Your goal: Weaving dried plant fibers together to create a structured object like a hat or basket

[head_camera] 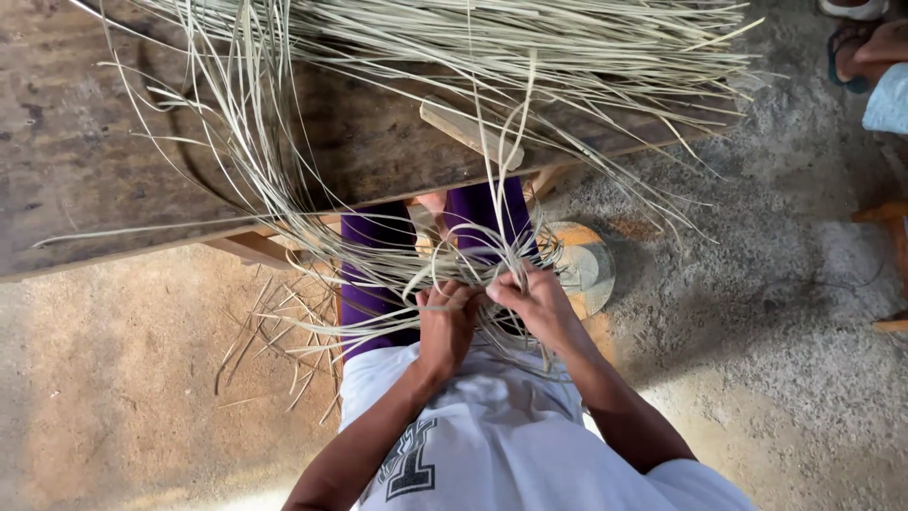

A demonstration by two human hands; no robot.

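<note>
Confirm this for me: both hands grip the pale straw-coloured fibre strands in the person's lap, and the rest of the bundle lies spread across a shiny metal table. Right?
Not quite. The head view shows the left hand and right hand gripping the pale straw-coloured fibre strands in the lap, but the rest of the bundle lies spread across a dark, worn wooden table, not a shiny metal one.

Both forearms reach forward and converge above the lap — left hand (pixel 446 317) curled tight, fingers (pixel 443 295) folded inward, right hand (pixel 532 301) just beside it, fingers (pixel 503 287) pinched — wrists bent slightly down, elbows apart.
</note>
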